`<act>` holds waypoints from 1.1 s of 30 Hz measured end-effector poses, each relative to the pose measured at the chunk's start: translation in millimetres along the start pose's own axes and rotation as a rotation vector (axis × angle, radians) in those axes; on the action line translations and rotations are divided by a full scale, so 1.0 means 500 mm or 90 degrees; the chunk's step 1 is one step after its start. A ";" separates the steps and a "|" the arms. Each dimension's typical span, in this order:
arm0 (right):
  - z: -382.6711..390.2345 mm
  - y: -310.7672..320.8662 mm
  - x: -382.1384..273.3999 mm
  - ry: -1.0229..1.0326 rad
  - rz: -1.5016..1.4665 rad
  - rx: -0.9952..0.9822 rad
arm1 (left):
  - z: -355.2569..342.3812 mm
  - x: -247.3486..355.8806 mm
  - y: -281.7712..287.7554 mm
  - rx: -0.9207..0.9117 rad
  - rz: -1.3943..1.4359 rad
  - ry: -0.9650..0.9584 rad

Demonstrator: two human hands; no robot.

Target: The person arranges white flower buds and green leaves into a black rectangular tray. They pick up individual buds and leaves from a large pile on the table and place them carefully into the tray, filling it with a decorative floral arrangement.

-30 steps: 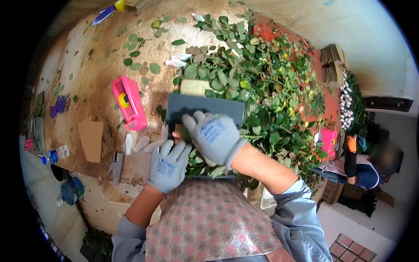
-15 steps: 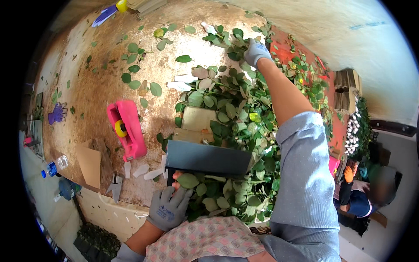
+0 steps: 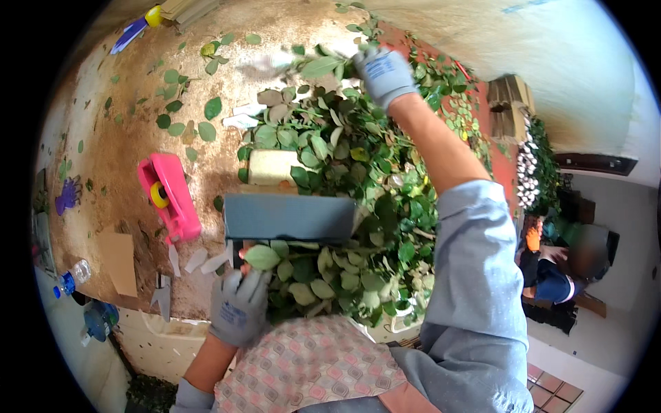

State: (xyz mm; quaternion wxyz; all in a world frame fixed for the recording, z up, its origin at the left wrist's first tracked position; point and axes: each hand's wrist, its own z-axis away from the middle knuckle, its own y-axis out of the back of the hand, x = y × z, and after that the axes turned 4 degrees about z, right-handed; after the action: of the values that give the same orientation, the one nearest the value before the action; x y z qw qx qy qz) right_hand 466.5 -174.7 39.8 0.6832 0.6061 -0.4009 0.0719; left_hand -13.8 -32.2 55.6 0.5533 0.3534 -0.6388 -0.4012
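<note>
My right hand (image 3: 385, 72), in a grey glove, reaches to the far side and grips a leafy rose stem (image 3: 320, 67). A white shape, blurred by motion, is at the stem's left end. My left hand (image 3: 239, 306), also gloved in grey, is close to my apron with its fingers curled at the left end of a dark grey panel (image 3: 289, 217). Leaves partly cover those fingertips, and what they hold is hidden. Along the panel's near side lie leafy stems (image 3: 323, 275). Beyond it spreads a large pile of rose stems (image 3: 372, 148), with white-wrapped heads (image 3: 241, 118) at its left.
A pink tape dispenser (image 3: 172, 196) with yellow tape stands left of the panel. Nearby are white paper slips (image 3: 196, 259), a grey metal piece (image 3: 161, 297), brown cardboard (image 3: 118, 261) and a bottle (image 3: 72, 277). Loose leaves litter the table (image 3: 131, 165). A co-worker (image 3: 551, 275) is at right.
My right hand has moved slightly nearer with the rose stem, and the stem's white end has swung into a blur. My left hand stays at the panel. The whole view has shifted.
</note>
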 end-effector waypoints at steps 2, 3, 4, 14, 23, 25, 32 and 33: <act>0.051 0.139 0.065 -0.060 0.019 -0.057 | -0.007 -0.005 -0.011 0.012 0.008 -0.008; 0.086 0.205 0.085 -0.080 0.049 -0.023 | -0.007 0.000 -0.009 0.018 0.026 -0.005; 0.126 0.271 0.099 -0.072 0.070 0.025 | -0.009 0.006 -0.004 0.021 0.038 0.003; 0.441 0.580 -0.162 0.106 -0.057 -0.094 | 0.037 -0.001 -0.007 0.028 0.007 -0.004; 0.517 0.437 -0.290 0.055 -0.214 -0.126 | 0.045 -0.014 -0.036 -0.002 -0.026 0.015; 0.517 0.423 -0.296 0.029 -0.220 -0.178 | 0.042 -0.007 -0.029 0.012 -0.005 0.010; 0.473 0.527 -0.324 -0.042 -0.012 -0.251 | 0.039 -0.006 -0.026 0.016 -0.017 -0.012; 0.463 0.568 -0.320 -0.032 -0.048 -0.206 | 0.039 -0.004 -0.023 0.003 -0.005 0.003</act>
State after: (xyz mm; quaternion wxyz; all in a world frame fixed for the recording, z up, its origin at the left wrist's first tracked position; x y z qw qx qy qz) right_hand 86.9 -245.2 144.1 0.7640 0.5042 -0.4011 -0.0346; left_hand -32.8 -33.0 42.8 0.5522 0.3579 -0.6372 -0.4012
